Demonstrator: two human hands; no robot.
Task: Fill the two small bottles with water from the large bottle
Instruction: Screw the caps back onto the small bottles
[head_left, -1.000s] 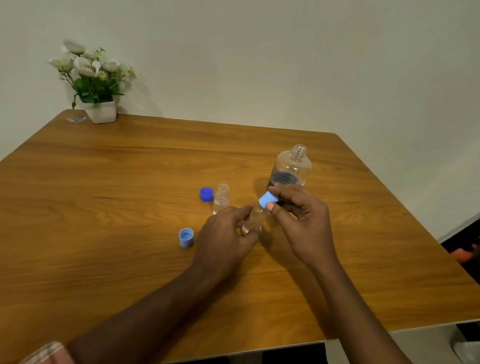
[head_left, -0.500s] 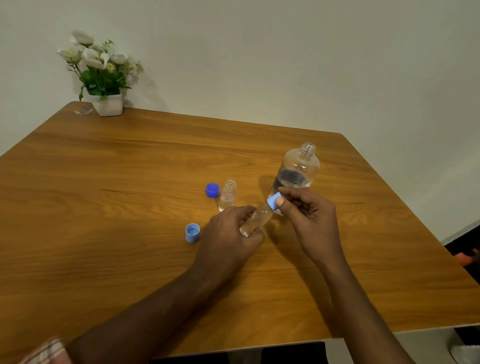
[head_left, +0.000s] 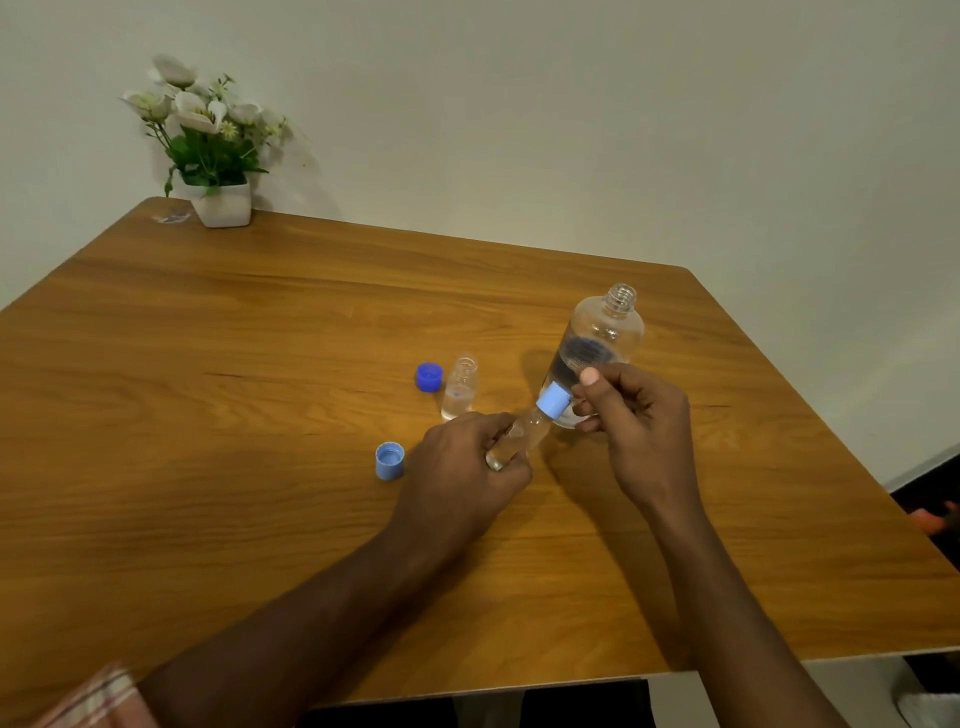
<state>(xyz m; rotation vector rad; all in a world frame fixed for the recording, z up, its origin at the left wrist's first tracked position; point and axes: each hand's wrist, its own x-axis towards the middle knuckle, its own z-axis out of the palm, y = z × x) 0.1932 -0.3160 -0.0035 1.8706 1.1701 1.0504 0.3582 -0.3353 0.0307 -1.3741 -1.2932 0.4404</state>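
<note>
My left hand grips a small clear bottle, tilted with its neck up and to the right. A light blue cap sits on that neck, and the fingertips of my right hand pinch it. Just behind stands the large clear bottle, uncapped and upright, with water in its lower part. A second small bottle stands open to the left, some water inside. A dark blue cap lies beside it, and a light blue cap rests open side up nearer to me.
The wooden table ends close on the right and front. A white pot of artificial flowers stands at the far left corner, with a small scrap beside it. A plain wall rises behind.
The held small bottle has tilted further over and the light blue cap now sits on its neck under my right fingers. The view has shifted slightly left.
</note>
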